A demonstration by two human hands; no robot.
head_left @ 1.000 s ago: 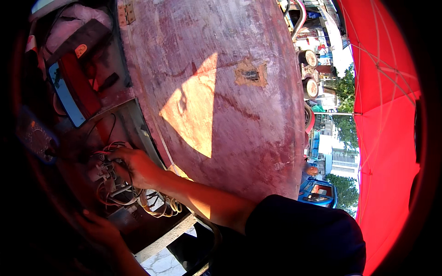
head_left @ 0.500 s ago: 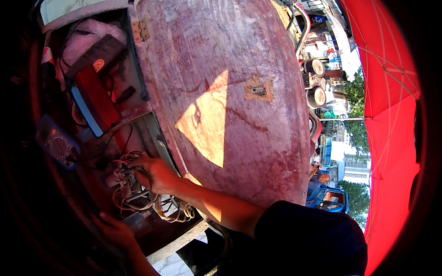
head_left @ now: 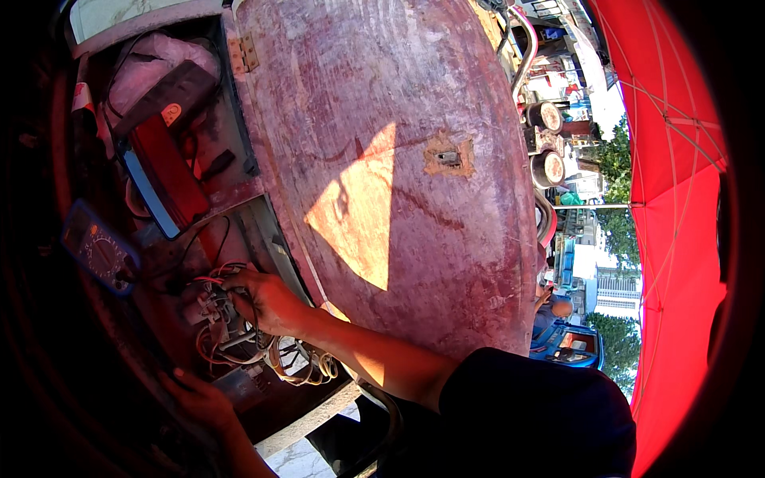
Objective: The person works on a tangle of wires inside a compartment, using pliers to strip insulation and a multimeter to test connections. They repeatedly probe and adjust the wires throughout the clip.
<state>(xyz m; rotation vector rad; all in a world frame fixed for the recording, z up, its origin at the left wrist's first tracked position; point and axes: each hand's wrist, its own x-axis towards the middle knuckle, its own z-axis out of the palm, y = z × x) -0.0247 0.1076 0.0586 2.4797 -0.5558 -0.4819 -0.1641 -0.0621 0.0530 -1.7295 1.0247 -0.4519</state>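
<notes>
My right hand [head_left: 267, 301] reaches from the lower right into a tangle of red, white and black wires [head_left: 227, 334] inside an open compartment. Its fingers are curled around some of those wires. My left hand [head_left: 198, 398] lies in deep shadow just below the tangle, against a dark flat part [head_left: 243, 382]; its grip is hidden by the shadow. A blue multimeter [head_left: 100, 251] with a round dial sits to the left of the wires.
A large worn reddish door panel [head_left: 398, 159] with a hinge stands open to the right of the compartment. A red box with a blue edge [head_left: 163, 179] sits above the wires. A red canopy [head_left: 677, 199] and a street scene lie at the far right.
The view has shifted, so the compartment sits further right and lower in the picture. My right hand stays among the wires and my left hand stays below them.
</notes>
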